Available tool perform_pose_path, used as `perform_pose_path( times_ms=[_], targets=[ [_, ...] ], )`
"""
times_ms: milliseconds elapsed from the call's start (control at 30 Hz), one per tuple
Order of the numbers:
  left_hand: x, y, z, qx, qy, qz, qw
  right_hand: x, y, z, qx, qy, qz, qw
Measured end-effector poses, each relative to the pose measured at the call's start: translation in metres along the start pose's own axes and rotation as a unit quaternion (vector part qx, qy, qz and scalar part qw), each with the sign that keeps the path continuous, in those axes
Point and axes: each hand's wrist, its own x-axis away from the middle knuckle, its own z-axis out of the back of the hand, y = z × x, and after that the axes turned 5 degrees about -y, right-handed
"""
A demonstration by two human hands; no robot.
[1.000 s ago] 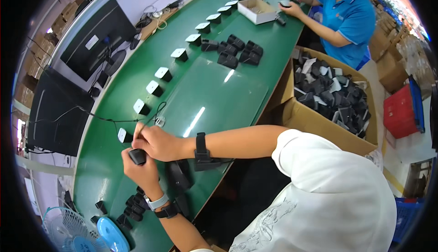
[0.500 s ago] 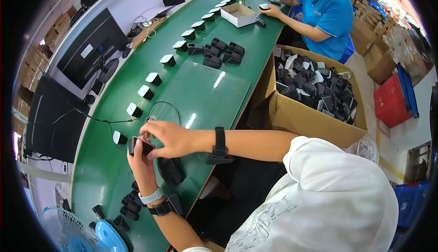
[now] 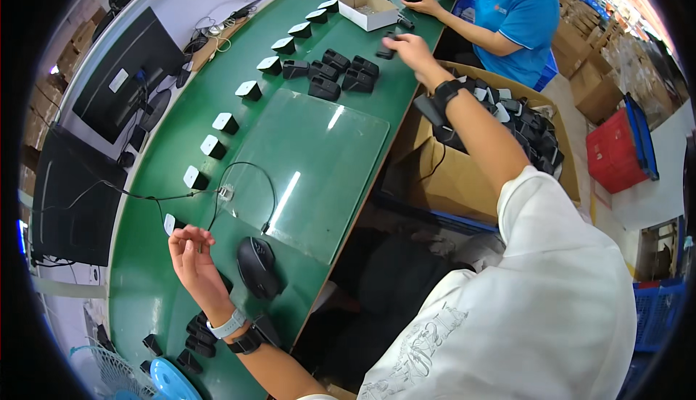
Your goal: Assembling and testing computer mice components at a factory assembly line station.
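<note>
One black block (image 3: 386, 51) is pinched in the right hand (image 3: 413, 53) near black casings (image 3: 324, 88); the loosely curled, empty left hand (image 3: 194, 261) hovers near a mouse (image 3: 258, 268).

Monitor (image 3: 141, 48): bears a white sticker (image 3: 118, 79), too small to read.
Blue shirt (image 3: 518, 41): carries a small chest mark (image 3: 500, 10), unreadable.
White shirt (image 3: 529, 291): shows a printed drawing (image 3: 431, 335), illegible.
</note>
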Motion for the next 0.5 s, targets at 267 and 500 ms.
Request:
perform_pose_path(
  times_ms=[267, 500],
  targets=[
    [0.005, -0.006, 0.003, -0.025, 0.046, 0.023, 0.998, -0.058, 0.075, 0.028, 0.401, 0.142, 0.058, 0.903],
    [0.002, -0.002, -0.004, -0.027, 0.071, 0.025, 0.997, -0.032, 0.021, -0.035, 0.416, 0.081, 0.28, 0.861]
  ],
)
